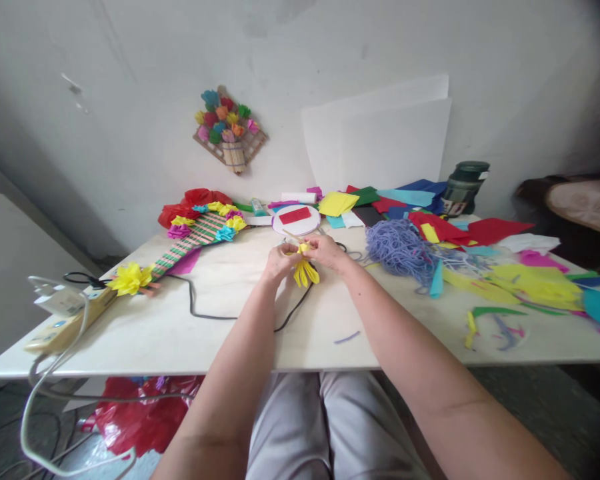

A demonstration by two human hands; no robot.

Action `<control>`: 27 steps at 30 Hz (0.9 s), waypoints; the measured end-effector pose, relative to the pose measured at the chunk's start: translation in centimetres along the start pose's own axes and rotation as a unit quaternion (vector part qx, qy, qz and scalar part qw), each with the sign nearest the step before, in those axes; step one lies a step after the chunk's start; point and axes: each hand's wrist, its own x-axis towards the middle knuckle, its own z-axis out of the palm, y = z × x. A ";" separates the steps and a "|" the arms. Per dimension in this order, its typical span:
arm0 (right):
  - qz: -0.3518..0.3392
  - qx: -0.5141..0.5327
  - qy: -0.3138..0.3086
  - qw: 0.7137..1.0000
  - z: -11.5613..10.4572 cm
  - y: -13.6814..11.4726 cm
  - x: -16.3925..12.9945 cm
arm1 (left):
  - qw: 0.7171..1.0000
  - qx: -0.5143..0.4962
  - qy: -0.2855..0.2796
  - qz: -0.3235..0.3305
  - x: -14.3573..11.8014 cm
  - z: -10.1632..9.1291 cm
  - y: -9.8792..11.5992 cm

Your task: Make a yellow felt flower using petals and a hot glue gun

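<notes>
A yellow paper flower (306,272) hangs petals-down between my two hands above the middle of the white table. My left hand (282,259) pinches it from the left side. From the right, the fingers of my right hand (324,251) close on its gathered top. A thin light stick (293,235) pokes up beside the fingers; which hand it rests in I cannot tell. Just behind the hands lies a round white disc (283,224) with a red paper rectangle (295,215) on it. A black cord (295,311) runs under the flower.
To the left lie a woven fan shape with paper flowers (200,233) and a power strip (55,335) with a white charger. Tangled purple yarn (399,248), coloured paper sheets (505,283) and a dark green bottle (465,189) occupy the right. A flower-basket ornament (234,157) hangs on the wall.
</notes>
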 end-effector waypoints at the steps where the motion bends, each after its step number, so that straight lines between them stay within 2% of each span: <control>1: 0.001 0.009 -0.002 1.000 0.0 0.0 0.0 | 1.000 -0.006 0.000 0.000 0.0 0.0 0.0; 15: 0.011 0.055 0.017 0.998 -0.1 -0.4 -0.2 | 0.993 -0.110 -0.031 -0.032 0.0 -0.4 -0.1; 27: -0.009 0.017 0.010 1.000 -0.3 -0.3 -0.1 | 0.994 -0.094 -0.038 -0.026 -0.1 -0.4 0.2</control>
